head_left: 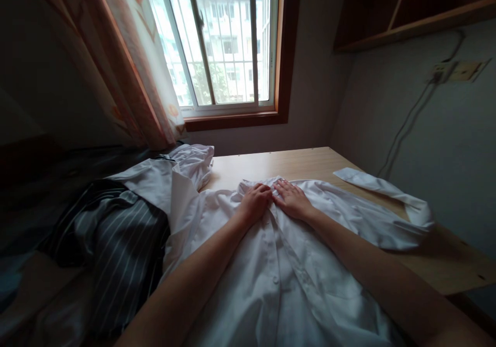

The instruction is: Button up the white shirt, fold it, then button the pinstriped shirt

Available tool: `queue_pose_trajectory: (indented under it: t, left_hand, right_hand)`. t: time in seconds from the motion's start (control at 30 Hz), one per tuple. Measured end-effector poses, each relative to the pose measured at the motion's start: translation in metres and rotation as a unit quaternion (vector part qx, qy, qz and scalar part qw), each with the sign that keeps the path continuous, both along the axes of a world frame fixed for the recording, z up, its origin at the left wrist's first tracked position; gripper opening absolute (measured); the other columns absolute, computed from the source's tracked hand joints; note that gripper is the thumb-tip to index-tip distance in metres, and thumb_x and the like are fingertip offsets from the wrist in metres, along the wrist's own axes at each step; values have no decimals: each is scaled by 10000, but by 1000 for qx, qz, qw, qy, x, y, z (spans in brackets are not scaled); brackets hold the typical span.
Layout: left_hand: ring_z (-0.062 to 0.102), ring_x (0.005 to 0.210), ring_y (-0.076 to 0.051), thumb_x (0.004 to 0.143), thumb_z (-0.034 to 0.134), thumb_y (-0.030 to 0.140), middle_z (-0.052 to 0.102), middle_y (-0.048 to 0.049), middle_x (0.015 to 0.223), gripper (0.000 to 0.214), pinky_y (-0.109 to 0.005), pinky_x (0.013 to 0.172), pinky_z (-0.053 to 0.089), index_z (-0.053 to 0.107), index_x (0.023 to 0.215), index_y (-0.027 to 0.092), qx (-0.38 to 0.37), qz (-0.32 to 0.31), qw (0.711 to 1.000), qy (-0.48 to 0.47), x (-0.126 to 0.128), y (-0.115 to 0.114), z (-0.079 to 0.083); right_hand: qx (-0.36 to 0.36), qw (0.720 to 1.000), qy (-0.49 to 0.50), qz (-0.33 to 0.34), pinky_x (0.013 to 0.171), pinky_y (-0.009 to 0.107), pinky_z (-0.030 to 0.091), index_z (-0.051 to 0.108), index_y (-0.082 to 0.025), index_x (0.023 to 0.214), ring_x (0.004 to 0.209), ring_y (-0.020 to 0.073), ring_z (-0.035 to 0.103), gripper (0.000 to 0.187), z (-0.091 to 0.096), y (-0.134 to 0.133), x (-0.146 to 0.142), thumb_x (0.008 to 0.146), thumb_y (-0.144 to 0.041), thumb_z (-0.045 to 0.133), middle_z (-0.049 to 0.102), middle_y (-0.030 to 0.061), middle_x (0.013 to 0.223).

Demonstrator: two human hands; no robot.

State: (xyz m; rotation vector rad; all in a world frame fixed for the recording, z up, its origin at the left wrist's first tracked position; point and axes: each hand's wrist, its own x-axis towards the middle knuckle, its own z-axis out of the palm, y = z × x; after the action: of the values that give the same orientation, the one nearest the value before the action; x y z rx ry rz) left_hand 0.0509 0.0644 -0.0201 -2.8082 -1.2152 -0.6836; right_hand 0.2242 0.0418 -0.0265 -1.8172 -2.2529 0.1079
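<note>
A white button-up shirt (248,280) lies spread over the table, its collar end away from me and its button front facing up. Close to the collar, my left hand (256,201) has its fingers curled on the front edge of the shirt. My right hand (291,198) rests flat beside it, fingers stretched over the cloth. The two hands nearly touch at the fingertips. One sleeve (411,210) reaches to the right and bends back over the table; the shirt's other side lies against the clothes on the left.
The wooden table (271,160) meets the wall under a barred window (225,42). Striped dark clothing (127,243) and a crumpled white garment (194,161) are heaped at left, below a curtain (127,63). A cord (403,125) hangs from the right wall's socket (444,72).
</note>
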Motion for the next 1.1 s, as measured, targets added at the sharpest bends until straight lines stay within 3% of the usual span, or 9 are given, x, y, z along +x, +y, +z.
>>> queue_pose_trajectory:
  t: [0.13,0.37,0.57,0.73,0.87,1.1]
  left_hand:
    - [593,1168,-200,945,457,181,674,-91,1235,293,-328,1083,399,686,1129,171,-35,-10,999,13,1,0,-5]
    - [387,1404,-224,985,421,424,469,-84,1494,466,-410,1180,261,514,1389,211,-65,14,996,63,-2,-10,-7]
    - [357,1422,-238,983,417,362,481,-84,1485,452,-408,1192,241,525,1385,187,-20,-4,997,72,-2,-13,-7]
    - [356,1425,-225,1000,361,365,465,-53,1500,462,-397,1184,267,486,1424,231,-52,-20,994,92,-1,-9,-8]
    - [326,1440,-246,1002,341,377,429,-56,1524,469,-419,1186,257,484,1428,243,-75,-28,991,104,-2,-9,-3]
    - [297,1452,-276,996,360,344,400,-95,1538,468,-437,1178,267,470,1434,219,-85,-40,988,123,-3,-16,6]
  right_hand:
    - [-7,1000,-10,-6,1195,395,155,367,-206,1509,1481,208,210,605,1,1,5,1001,-524,278,272,63,1602]
    - [-28,999,-12,-21,1192,454,152,332,-263,1522,1479,225,216,609,1,13,22,996,-562,264,224,60,1618]
    - [-77,997,-13,-6,1175,558,134,345,-277,1514,1476,281,215,615,8,25,33,983,-583,294,247,74,1611]
    - [-71,997,-10,-22,1157,507,239,429,-189,1468,1444,292,297,526,18,36,29,980,-385,422,323,146,1572]
    - [-13,1000,-9,-26,1179,412,226,418,-101,1464,1452,228,286,500,10,39,14,993,-245,336,355,148,1556]
    - [-39,998,16,-36,1193,444,167,355,-152,1503,1479,203,220,524,-3,47,2,1016,-328,276,260,92,1601]
